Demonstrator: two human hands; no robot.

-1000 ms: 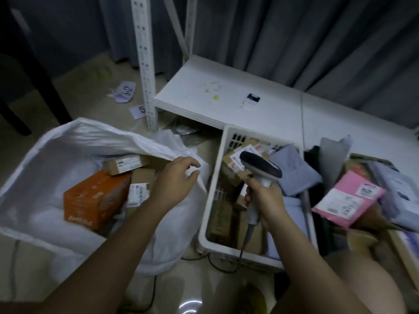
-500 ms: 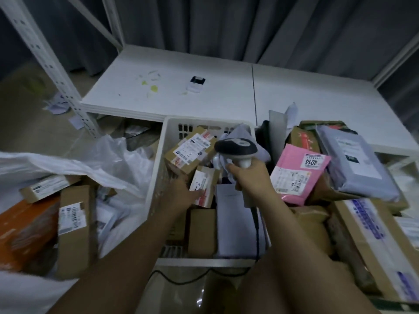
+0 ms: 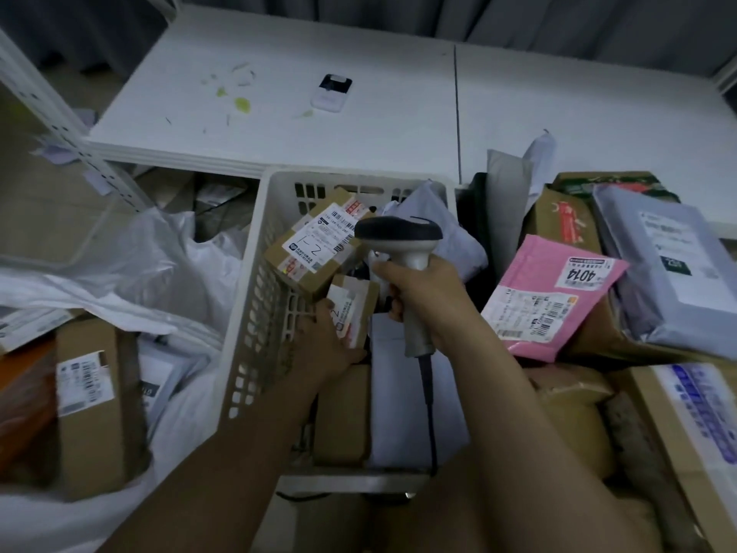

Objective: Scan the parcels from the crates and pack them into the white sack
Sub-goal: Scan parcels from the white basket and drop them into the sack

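Head view, looking down past my forearms into the white crate, my landmark for everything. Nearest me inside the crate, a plain brown box lies flat beside a pale flat mailer. Just beyond them my left hand reaches in, fingers wrapped around a small brown parcel with a white label, gripping it by its near edge. My right hand is closed tight round the handle of the barcode scanner, whose dark head sits over the middle of the crate and whose cable trails back toward me. Past the small parcel, against the crate's left wall, a bigger labelled box leans tilted, handwriting on its label. A grey poly bag fills the crate's far right corner.

Left of the crate, the white sack gapes, already holding a tall brown box and an orange box at the frame edge. Right of the crate, a pink mailer lies on a heap of cartons, with a large grey mailer farther right. Beyond the crate, the low white shelf board carries a small white device.
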